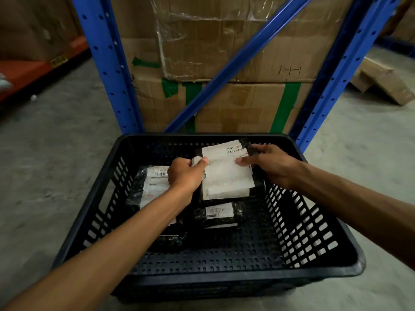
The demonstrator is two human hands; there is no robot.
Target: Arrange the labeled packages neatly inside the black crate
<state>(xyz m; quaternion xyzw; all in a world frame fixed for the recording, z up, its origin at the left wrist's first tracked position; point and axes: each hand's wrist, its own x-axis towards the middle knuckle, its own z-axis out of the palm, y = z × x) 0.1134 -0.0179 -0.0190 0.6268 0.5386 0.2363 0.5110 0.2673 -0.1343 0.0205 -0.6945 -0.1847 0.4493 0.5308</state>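
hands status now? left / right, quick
Left hand: closed on the left edge of the top package in the black crate.
Right hand: grip on the same package's right edge, thumb on its label.

Near me and to the right, the black perforated plastic crate (314,232) floor lies bare, open to my reach; black-wrapped white-labelled packages (155,187) crowd its left and far side.
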